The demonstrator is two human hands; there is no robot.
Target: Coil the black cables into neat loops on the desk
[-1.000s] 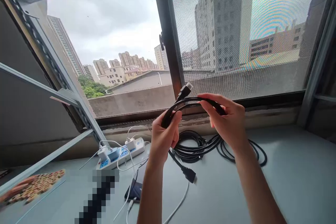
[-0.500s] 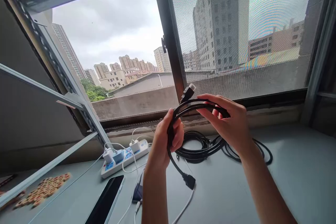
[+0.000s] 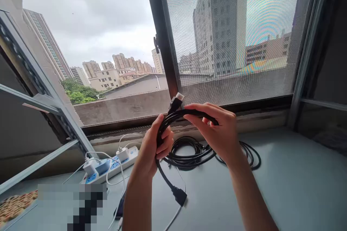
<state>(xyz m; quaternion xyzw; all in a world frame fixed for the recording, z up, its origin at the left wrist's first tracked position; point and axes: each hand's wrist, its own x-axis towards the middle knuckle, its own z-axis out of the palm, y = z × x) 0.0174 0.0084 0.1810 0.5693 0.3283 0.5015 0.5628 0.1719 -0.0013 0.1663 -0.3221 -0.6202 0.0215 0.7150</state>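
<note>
L hand (image 3: 154,148) grip shut tight round black cable (image 3: 176,112) loop; R hand (image 3: 217,133) grip pinches same loop. Coil (image 3: 189,153) on table (image 3: 284,187) at 12 o'clock behind the hands, power strip (image 3: 108,166) at 9.

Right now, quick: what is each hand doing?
Left hand: closed around the looped black cable.
Right hand: closed, fingers pinching the top of the same cable loop.
</note>
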